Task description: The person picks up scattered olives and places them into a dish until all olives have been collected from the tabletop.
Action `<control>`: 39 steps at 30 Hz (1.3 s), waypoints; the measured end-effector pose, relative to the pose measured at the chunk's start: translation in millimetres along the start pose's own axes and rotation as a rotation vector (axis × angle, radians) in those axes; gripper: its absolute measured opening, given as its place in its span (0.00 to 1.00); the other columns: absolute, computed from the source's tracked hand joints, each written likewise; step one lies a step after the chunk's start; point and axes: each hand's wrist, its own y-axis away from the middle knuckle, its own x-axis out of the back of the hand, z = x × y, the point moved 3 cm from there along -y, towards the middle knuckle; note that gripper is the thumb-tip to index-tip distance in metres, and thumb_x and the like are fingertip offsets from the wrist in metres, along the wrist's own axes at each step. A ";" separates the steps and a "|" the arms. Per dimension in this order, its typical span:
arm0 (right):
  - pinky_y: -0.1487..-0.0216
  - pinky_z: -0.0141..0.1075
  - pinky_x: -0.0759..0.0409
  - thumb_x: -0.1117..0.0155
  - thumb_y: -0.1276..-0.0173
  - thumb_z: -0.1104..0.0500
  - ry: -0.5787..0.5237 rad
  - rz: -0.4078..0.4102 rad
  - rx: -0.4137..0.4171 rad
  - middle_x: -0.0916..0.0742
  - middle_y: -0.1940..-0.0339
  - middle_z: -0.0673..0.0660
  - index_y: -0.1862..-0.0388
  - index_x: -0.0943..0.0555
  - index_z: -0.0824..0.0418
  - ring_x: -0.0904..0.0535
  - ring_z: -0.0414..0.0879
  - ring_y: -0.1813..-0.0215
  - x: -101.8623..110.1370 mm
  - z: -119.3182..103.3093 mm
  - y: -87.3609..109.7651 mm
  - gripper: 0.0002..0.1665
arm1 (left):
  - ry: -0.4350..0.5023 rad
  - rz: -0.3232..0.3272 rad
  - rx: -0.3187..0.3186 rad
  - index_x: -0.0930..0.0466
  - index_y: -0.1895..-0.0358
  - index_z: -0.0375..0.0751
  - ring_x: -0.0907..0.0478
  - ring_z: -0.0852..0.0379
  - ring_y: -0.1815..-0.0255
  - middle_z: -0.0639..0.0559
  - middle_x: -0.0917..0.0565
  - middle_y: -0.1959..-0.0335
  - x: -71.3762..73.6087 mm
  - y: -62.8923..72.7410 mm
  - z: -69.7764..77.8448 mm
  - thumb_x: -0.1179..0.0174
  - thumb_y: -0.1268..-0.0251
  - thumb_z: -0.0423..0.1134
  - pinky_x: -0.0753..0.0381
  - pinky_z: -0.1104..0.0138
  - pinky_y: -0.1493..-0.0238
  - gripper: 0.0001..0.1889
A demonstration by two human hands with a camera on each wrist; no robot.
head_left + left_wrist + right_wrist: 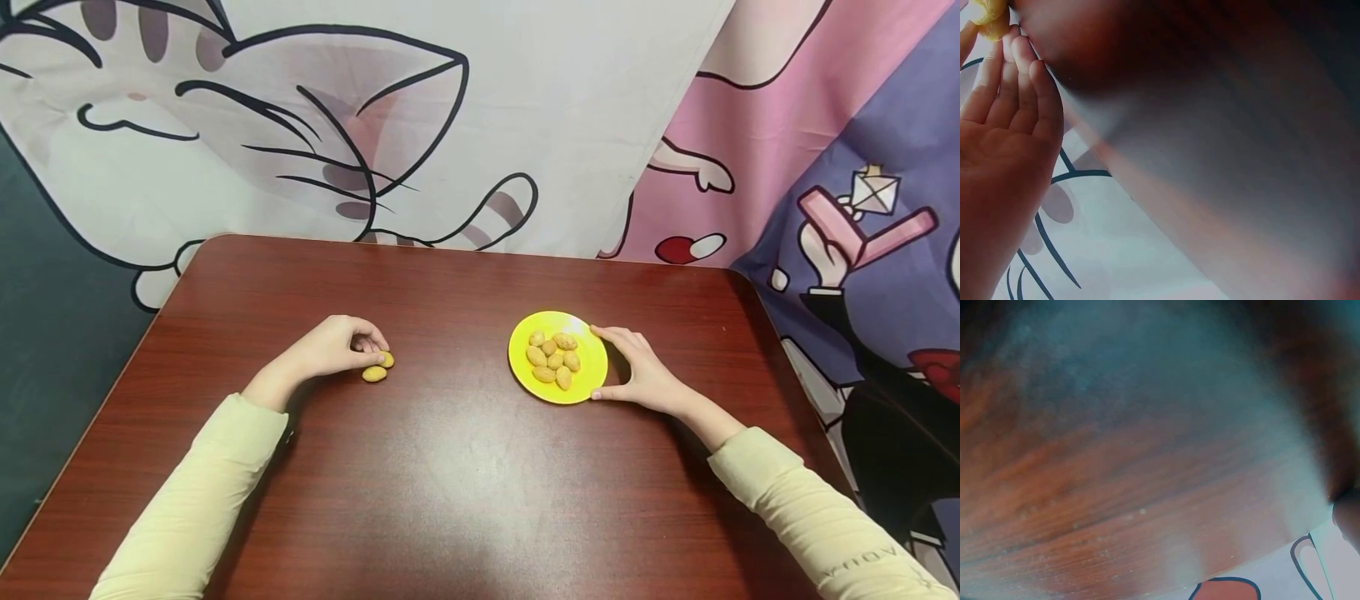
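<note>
My left hand [341, 344] pinches a small yellow oval piece [387, 360], which looks like a coated nut, at the left of the table. A second oval piece [374, 375] lies on the wood just below those fingertips. In the left wrist view, the yellow lump [992, 25] shows between thumb and fingers. Right of the middle sits a round yellow plate [525, 385] bearing several similar pieces [555, 361]. My right hand [637, 371] holds this plate by its right rim, fingers at the far side and thumb at the near side. The right wrist view catches only a sliver of hand.
The dark red-brown wooden table [450, 492] has rounded far corners. Behind it hangs a white cloth [585, 108] with a cartoon cat, close to the far edge. Pink and purple printed cloth [787, 100] hangs at the right.
</note>
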 end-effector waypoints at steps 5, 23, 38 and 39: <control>0.28 0.62 0.39 0.10 0.50 0.54 0.000 -0.003 -0.003 0.26 0.25 0.68 0.18 0.35 0.64 0.36 0.65 0.26 -0.2 0.1 -0.4 0.64 | 0.001 -0.005 0.007 0.09 0.62 0.41 0.19 0.63 0.68 0.57 0.12 0.72 0.3 1.0 0.6 0.23 0.36 0.41 0.20 0.74 0.61 0.08; 0.28 0.62 0.40 0.10 0.50 0.54 -0.005 -0.010 0.001 0.26 0.25 0.68 0.18 0.35 0.65 0.37 0.65 0.26 0.5 -2.6 -2.2 0.64 | -0.017 0.098 0.033 0.08 0.61 0.45 0.20 0.60 0.65 0.56 0.10 0.67 0.7 -5.9 7.4 0.24 0.35 0.41 0.22 0.71 0.58 0.06; 0.29 0.62 0.39 0.11 0.50 0.53 0.001 0.006 0.012 0.26 0.26 0.68 0.18 0.35 0.64 0.36 0.66 0.26 1.2 -2.6 0.5 0.63 | -0.008 0.149 -0.041 0.09 0.60 0.44 0.19 0.57 0.65 0.53 0.12 0.68 -15.8 -36.8 41.4 0.25 0.34 0.41 0.21 0.66 0.58 0.06; 0.29 0.62 0.39 0.11 0.50 0.54 -0.001 0.005 0.013 0.26 0.26 0.69 0.18 0.35 0.65 0.36 0.66 0.26 1.3 -2.9 0.7 0.63 | -0.007 0.150 -0.049 0.09 0.60 0.44 0.19 0.57 0.65 0.53 0.12 0.68 -17.3 -39.3 44.1 0.25 0.34 0.41 0.21 0.66 0.58 0.06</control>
